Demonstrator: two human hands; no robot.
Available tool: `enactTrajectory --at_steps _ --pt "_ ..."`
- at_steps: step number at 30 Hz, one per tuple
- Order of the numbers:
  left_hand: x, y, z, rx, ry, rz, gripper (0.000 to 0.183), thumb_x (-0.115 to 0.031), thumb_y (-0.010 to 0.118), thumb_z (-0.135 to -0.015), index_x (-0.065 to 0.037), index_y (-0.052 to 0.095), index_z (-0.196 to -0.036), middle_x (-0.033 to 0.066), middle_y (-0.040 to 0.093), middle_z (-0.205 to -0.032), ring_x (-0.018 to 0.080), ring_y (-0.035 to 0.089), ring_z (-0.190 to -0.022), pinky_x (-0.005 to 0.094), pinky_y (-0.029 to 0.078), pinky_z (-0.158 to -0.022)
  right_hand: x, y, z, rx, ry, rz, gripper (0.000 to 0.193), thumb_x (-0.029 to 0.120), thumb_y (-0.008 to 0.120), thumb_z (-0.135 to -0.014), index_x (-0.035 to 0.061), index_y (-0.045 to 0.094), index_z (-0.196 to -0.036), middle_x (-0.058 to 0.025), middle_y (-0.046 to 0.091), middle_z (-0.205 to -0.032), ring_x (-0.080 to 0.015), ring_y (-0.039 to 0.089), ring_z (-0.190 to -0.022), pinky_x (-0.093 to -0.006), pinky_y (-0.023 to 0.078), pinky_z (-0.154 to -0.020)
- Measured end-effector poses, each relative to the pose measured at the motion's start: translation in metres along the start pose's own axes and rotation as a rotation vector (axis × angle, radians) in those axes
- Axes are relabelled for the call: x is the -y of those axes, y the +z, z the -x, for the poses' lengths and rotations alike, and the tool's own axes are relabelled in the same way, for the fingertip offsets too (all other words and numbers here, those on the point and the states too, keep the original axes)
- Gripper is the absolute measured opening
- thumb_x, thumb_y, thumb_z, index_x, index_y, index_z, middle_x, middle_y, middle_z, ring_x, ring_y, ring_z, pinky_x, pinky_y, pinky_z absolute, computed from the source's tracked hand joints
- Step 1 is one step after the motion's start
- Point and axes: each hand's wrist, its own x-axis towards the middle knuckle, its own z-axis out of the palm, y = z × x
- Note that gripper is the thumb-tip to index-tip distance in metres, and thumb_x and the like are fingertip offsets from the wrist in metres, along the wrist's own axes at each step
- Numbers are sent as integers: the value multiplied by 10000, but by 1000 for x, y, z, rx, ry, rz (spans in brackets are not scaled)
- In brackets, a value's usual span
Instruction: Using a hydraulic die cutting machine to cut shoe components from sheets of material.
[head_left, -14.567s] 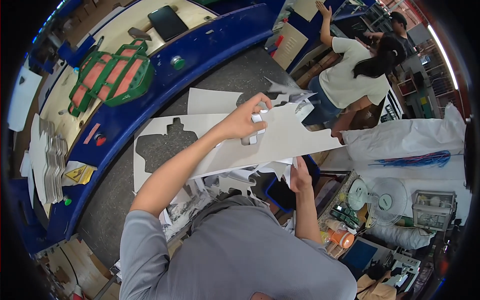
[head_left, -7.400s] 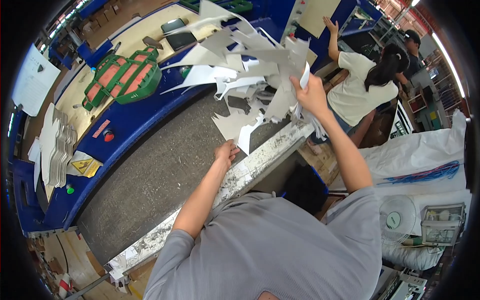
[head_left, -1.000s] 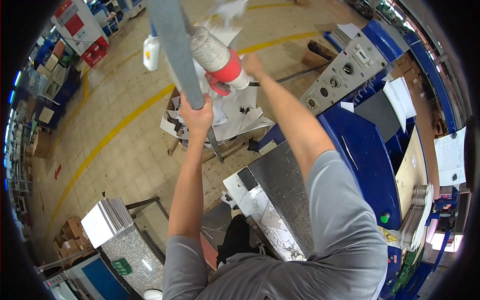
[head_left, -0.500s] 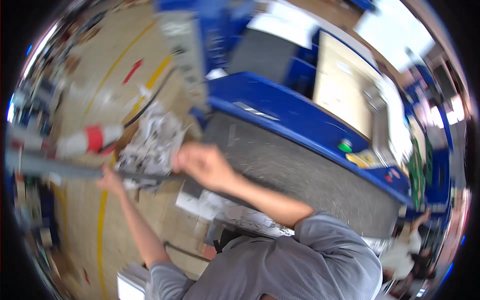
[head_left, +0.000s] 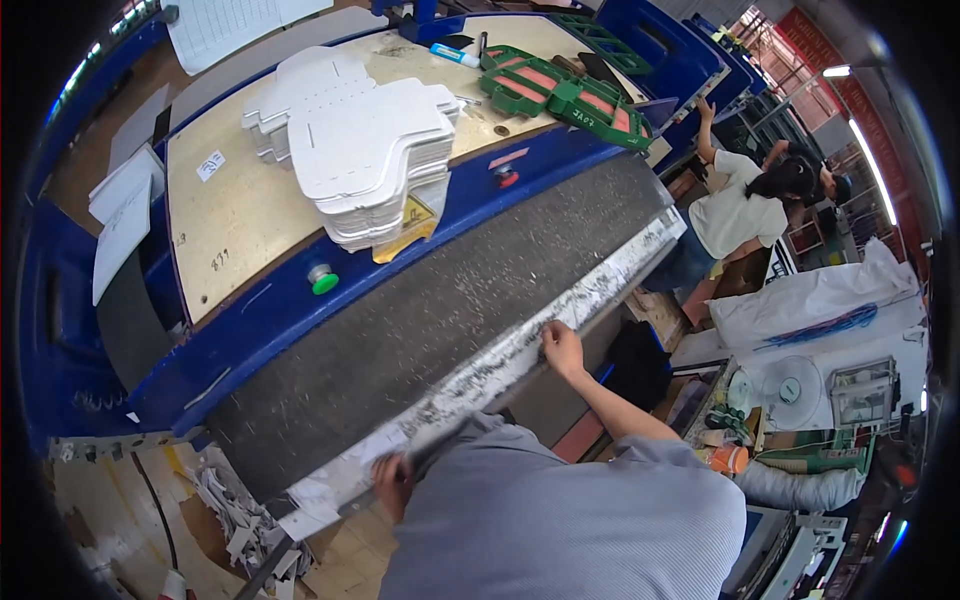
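Note:
My right hand (head_left: pixel 562 347) is over the pale metal edge strip (head_left: pixel 505 360) of a blue machine, its fingers curled together; whatever they hold, if anything, does not show. Farther left, my left hand (head_left: pixel 391 484) is beside the same strip, close against my body. Its fingers look bent, but shadow hides how far they close. Beyond the strip stretches a dark, scuffed bed (head_left: pixel 420 320) sprinkled with small light scraps. On the board (head_left: pixel 235 230) past the blue rail lies a stack of white die-cut card sheets (head_left: pixel 370 140).
Green frames with pink foam (head_left: pixel 545 92) and a blue-and-white marker (head_left: pixel 455 55) lie behind the stack. The blue rail carries a green button (head_left: pixel 322 279) and a red one (head_left: pixel 507 177). Paper scraps (head_left: pixel 240 520) lie at lower left. Another person (head_left: pixel 735 205) works at right.
My view has swung right, from the scrap pile and floor to the machine. My left hand has come from a long grey bar to the strip's edge; my right hand is now at the strip.

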Motion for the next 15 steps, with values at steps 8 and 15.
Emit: enactTrajectory --at_steps 8,15 --pt "8 52 -84 -255 -75 -189 91 -121 640 -760 -71 602 -694 71 593 -690 275 574 -667 386 469 -616 40 55 -5 67 -645 39 320 178 680 -766 68 595 -1054 -131 542 -1062 -323 495 -1053 -431 398 -907" --pt "6 58 -126 -427 -173 -340 108 -193 621 -716 -94 611 -675 67 612 -748 279 586 -781 403 470 -718 66 84 -20 395 -968 45 256 196 755 -727 31 665 -902 -112 610 -883 -327 572 -869 -418 448 -771"
